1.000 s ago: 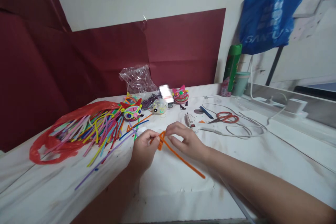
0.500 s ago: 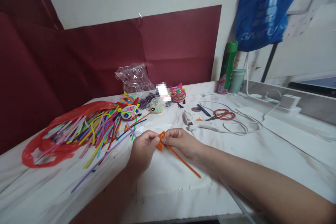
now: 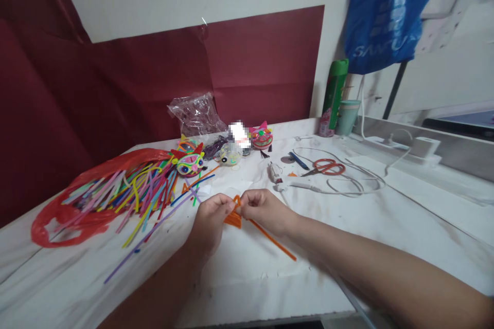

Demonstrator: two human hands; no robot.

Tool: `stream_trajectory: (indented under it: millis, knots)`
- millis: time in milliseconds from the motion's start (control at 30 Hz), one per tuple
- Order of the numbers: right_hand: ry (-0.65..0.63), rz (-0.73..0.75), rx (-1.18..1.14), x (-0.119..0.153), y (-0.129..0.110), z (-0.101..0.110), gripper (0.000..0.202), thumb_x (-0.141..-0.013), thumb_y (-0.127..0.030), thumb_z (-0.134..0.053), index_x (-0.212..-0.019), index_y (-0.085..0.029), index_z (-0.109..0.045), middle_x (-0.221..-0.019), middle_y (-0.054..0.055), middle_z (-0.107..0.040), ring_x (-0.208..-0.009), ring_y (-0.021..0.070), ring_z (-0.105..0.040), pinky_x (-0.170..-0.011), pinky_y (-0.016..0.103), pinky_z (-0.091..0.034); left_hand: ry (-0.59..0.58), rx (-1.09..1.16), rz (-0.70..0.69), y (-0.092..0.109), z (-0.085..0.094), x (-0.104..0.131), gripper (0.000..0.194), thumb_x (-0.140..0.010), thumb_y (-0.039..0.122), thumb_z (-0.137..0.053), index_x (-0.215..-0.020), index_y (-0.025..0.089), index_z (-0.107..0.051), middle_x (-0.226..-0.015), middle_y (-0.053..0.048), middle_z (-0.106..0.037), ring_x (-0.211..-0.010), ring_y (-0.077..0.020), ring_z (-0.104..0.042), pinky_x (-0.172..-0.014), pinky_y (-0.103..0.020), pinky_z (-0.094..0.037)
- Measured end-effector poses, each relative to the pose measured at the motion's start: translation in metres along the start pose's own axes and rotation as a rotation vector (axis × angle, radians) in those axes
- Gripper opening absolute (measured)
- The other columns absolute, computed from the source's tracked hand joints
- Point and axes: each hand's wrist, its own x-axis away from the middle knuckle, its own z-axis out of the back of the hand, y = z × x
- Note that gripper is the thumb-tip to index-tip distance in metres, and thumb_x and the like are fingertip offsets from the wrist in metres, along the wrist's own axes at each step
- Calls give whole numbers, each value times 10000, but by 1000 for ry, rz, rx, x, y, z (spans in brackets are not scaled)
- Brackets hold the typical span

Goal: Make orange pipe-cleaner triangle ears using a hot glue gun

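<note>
While the person's left hand (image 3: 209, 218) pinches a fuzzy orange craft stem (image 3: 274, 240) just above a white marbled table (image 3: 386, 216), the right hand (image 3: 268, 211) closes on it close beside, the two sets of fingertips nearly meeting. One straight end slants down to the right; fingers partly cover the folded part, so its full shape is hard to tell. At left, multicoloured fuzzy stems (image 3: 131, 190) spill from a red plastic bag (image 3: 46, 231); at right lie orange-handled metal scissors (image 3: 330, 166).

The orange pipe cleaner (image 3: 272, 239) is bent at one end, its straight tail slanting down rightward.
</note>
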Motion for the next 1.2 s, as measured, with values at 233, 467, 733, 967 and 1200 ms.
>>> stream_trajectory:
  millis: [233, 467, 733, 967, 1200]
  knots:
    - [0, -31, -44, -2, -2, 4, 93, -568, -190, -637, -537, -154, -556, -459, -64, -504, -464, 61, -400, -503, 207, -318, -31, -64, -54, -7, 7, -4, 179, -718, 327, -609, -671, 154, -600, -557, 15, -545, -522, -101, -466, -521, -214, -362]
    - [-48, -47, -76, -4, -5, 9, 197, -638, -329, -648, -619, -133, -648, -559, -13, -607, -537, 86, -498, -585, 226, -394, 88, -43, -54, -4, 10, -7, 166, -671, 301, -634, -636, 152, -570, -537, 29, -561, -502, -90, -481, -528, -210, -378]
    - [-16, -51, 2, 0, -3, 3, 74, -605, -208, -658, -598, -146, -618, -523, -37, -572, -504, 75, -467, -536, 210, -365, 72, -160, -28, -7, 9, -8, 183, -695, 332, -602, -644, 157, -587, -533, 19, -562, -486, -103, -482, -509, -221, -373]
    - [8, -22, 31, 0, -8, 2, 62, -608, -200, -616, -581, -148, -597, -514, -43, -548, -500, 75, -452, -535, 210, -359, 16, -221, -75, -6, 7, -6, 97, -677, 253, -634, -665, 160, -612, -581, 24, -595, -564, -108, -508, -574, -218, -384]
    - [16, 23, 124, -1, -6, 4, 112, -670, -255, -602, -626, -152, -602, -536, -34, -536, -508, 82, -457, -530, 214, -362, 57, -278, -92, -8, 10, -9, 143, -687, 296, -613, -667, 154, -614, -575, 22, -572, -546, -113, -487, -548, -224, -362]
